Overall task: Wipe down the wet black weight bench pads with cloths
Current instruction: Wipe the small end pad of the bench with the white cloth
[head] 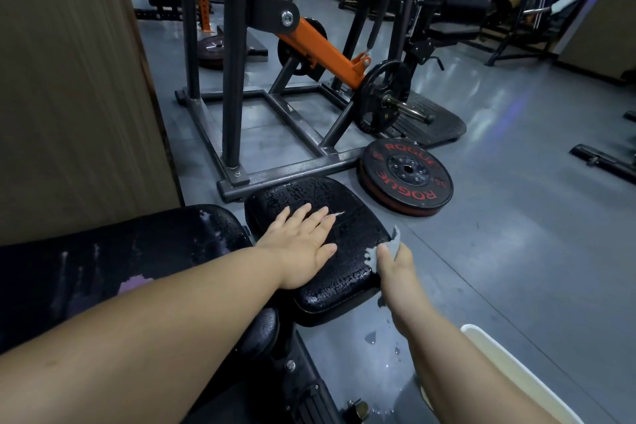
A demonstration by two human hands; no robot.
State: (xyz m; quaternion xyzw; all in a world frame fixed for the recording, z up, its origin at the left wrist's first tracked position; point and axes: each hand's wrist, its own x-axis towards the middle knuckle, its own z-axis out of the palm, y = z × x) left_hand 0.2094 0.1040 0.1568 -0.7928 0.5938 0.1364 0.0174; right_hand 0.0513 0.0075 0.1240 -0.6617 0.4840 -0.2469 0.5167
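Left forearm (137,337) ends in the left hand (299,248), grip apart, bracing the wet seat pad (347,203); the right hand (395,268), grip clamped on a cloth (393,244) at the pad's 3 o'clock edge, should wipe overlapping strokes toward 9.

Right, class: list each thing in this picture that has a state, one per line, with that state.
seat pad: wet, beaded with water
back pad: wet, streaked
left hand: open, flat on seat pad
right hand: grips cloth at seat pad's edge
cloth: bunched, held
Rogue plate: lying flat
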